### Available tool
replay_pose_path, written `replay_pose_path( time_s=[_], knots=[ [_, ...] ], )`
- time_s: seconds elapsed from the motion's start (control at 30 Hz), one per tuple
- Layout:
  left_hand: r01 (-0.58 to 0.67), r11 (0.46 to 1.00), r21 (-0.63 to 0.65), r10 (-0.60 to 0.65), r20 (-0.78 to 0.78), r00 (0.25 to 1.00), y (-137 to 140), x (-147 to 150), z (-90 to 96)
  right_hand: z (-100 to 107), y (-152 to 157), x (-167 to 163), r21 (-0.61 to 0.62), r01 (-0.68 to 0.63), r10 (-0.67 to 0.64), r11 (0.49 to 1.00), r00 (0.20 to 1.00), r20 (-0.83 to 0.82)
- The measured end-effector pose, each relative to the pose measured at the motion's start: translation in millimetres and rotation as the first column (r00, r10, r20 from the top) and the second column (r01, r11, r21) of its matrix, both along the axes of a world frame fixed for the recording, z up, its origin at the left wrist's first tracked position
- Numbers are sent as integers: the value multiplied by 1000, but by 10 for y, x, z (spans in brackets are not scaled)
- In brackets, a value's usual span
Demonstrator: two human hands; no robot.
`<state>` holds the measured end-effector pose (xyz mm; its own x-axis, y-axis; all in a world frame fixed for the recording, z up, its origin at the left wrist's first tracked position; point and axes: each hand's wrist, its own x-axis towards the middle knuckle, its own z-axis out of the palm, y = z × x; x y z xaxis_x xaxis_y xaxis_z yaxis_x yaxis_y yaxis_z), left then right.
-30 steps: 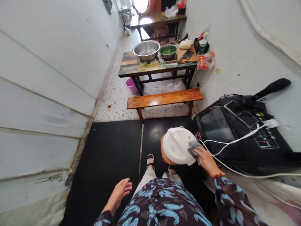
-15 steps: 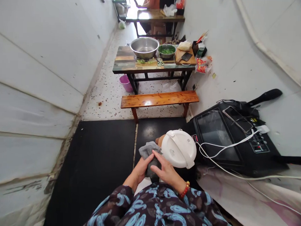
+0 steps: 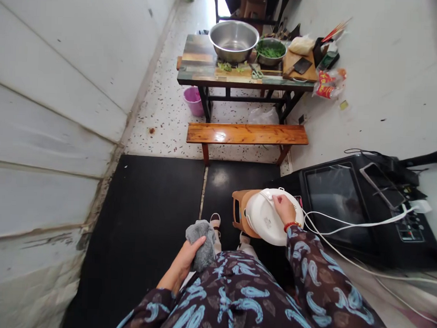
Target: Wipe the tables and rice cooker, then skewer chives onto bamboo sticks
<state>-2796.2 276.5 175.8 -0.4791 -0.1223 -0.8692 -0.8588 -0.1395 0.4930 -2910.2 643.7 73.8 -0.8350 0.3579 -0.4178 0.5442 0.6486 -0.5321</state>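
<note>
From the head camera, we see our left hand point(image 3: 184, 256) clamped on a gray cloth point(image 3: 203, 245) near our shirt point(image 3: 235, 298). Our right hand point(image 3: 284, 209) has curled fingers touching the lid of a white pot point(image 3: 270, 226); we cannot tell whether they grip its handle. The pot sits on a brown stool point(image 3: 243, 198), beside a black machine point(image 3: 348, 226).

Plenty of open room over the black mat point(image 3: 144, 223) to the left of the left hand point(image 3: 185, 257), running forward until the wooden bench point(image 3: 246, 134) cuts straight across! Tight on the right: white cables point(image 3: 388, 219) snarl the way between the white pot point(image 3: 268, 225) and the black machine point(image 3: 330, 194).
</note>
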Motion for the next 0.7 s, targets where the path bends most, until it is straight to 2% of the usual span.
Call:
replay_pose_path(
  time_s=[0.17, 0.37, 0.57, 0.7],
  knots=[
    [-55, 997, 46, 56, -22, 998, -152, -265, 23, -52, -100, -88, 75, 26, -36, 997, 991, 126],
    [-27, 999, 24, 28, -24, 999, -340, -349, -89, -141, -149, -133, 53, 17, -26, 998, 983, 180],
    [-30, 999, 19, 30, 1, 1000, -382, -385, -146, -220, -183, -118, 18, 57, -59, 998, 989, 136],
    [-17, 1000, 21, 17, 14, 1000, -392, -453, -116, -154, -153, -49, -31, 121, -119, 992, 991, 52]
  ],
)
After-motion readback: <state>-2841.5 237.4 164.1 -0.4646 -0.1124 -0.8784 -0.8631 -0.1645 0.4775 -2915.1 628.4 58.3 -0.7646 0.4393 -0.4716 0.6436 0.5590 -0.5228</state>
